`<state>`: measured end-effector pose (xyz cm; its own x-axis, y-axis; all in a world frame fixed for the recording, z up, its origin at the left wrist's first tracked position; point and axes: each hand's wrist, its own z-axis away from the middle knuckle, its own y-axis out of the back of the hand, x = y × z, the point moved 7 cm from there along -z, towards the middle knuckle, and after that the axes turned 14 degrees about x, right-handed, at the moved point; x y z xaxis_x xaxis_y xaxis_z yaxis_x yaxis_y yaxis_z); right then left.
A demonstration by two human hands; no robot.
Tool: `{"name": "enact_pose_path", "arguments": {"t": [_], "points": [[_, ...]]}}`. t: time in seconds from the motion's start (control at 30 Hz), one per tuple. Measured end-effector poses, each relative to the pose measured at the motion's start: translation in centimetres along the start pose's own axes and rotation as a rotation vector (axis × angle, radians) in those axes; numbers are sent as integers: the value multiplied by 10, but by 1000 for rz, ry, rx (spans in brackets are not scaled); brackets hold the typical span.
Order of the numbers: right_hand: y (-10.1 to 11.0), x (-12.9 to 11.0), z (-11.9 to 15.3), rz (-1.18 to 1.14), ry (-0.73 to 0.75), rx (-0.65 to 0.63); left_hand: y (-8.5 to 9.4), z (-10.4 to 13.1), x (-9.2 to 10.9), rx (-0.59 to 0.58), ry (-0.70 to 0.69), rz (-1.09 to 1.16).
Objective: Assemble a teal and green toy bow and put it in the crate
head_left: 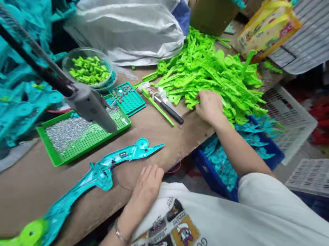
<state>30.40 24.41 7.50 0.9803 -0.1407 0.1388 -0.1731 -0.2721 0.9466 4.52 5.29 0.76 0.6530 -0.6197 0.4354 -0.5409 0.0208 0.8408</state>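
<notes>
Fingers at green heap, teal shell on a slant

R hand has its fingers bent at the heap's near edge; tips are hidden, so can't tell if they're clamped on a pc. or just resting. L hand lies at the front edge of the bench, fingers side by side & loosely bent, nothing visible in them.

What cd go wrong, imo: heap's loose & tangled, and its near rt side sits by the bench edge, above a blue crate w/ teal parts in it. Pulling one pc. might drag neighbours along & tip some over. Also, a thin dark wire runs from the shell toward L hand, & a red wire pokes out rt of those fingers; if that hand slid, either cd snag & tug loose.

Shell's on the bench, just beyond L hand, nr side of a green tray of small metal bits. Long axis runs diag., lower L to upper rt, w/ a bend past the middle, roughly along the bench front. Narrow tip points rt, heap-ward; other end tapers to a pt nr the front edge, green disc overlapping it.
</notes>
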Motion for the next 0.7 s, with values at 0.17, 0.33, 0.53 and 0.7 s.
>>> {"name": "enact_pose_path", "arguments": {"t": [0.17, 0.33, 0.53, 0.7], "points": [[-17, 28, 9, 19, -88, 15, 10, 1, -7, 3, 80, 86], [-27, 38, 2, -101, -23, 36, 9, 1, -14, 66, 93, 57], [-30, 44, 1, -251, -14, 59, 9, 1, -14, 79, 90, 68], [-11, 69, 3, -303, -38, 246, 10, 2, -16, 112, 74, 97]]}}
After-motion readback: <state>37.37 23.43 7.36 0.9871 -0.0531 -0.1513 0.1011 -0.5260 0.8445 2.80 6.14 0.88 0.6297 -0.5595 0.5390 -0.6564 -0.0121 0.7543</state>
